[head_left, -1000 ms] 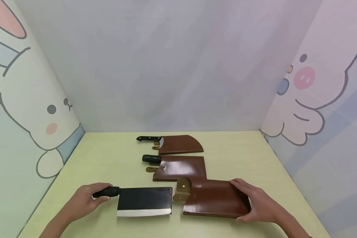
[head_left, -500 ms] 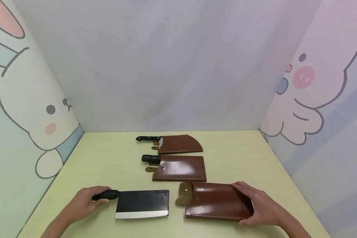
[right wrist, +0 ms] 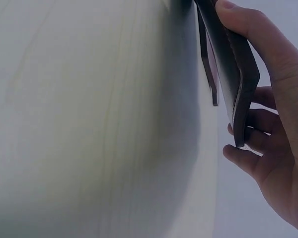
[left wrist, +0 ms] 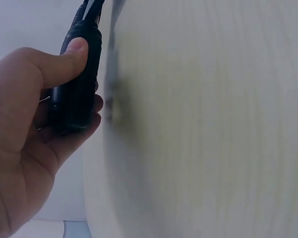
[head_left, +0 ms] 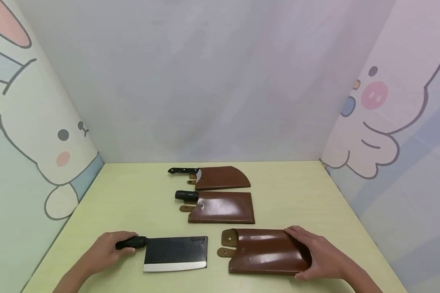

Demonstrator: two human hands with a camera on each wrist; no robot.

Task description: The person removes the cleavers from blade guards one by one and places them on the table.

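Left hand: my fingers are curled round the black handle of the cleaver, probably because that keeps them well back from the edge.
Cleaver: in front of me on the left, its blade pointing right and its bright edge towards me.
Right hand: I'm grasping the far end of the brown leather cover, thumb at the near corner and fingers at the back; I'd say that leaves its strap end free.
Leather cover: in front of me on the right, near the blade tip but not touching it. Its straps face the cleaver, so its mouth seems to be lined up with the blade.
Two covered knives: lying one behind the other on the table, handles left, perhaps so all of them face alike.
Left wrist view: shows what the head view hides, my thumb flat along the handle and fingertips coming round its other side.
Right wrist view: gives the cover's stitched edge and my thumb and fingers on opposite sides; I can't tell whether my little finger touches it.
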